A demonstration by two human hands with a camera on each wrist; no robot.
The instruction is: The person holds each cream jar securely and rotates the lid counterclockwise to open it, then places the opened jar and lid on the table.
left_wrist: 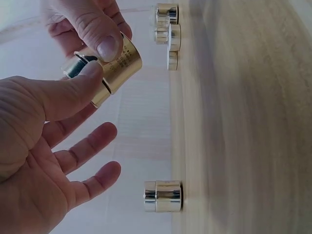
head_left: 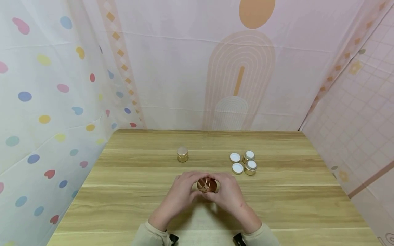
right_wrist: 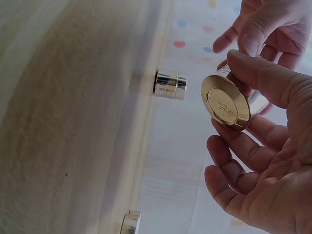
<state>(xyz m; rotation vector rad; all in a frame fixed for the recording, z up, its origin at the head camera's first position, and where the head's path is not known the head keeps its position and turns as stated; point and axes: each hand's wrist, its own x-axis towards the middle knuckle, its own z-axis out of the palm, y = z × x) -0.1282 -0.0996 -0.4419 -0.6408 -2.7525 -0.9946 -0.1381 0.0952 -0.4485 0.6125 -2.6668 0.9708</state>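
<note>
Left grip (head_left: 182,191), right grip (head_left: 228,192) hold lidded jar (head_left: 206,185).

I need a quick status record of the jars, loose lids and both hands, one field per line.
Held jar: gold jar, tilted on its side above the table
Left hand: left hand pinches the lid end
Right hand: right hand holds the body near its printed base
Held lid: in place; whether loosened, cannot tell
Closed jar: lidded jar, upright
Open jars: rear jar and front jar, white tops showing
Loose lids: rear lid and front lid, white side up
</note>
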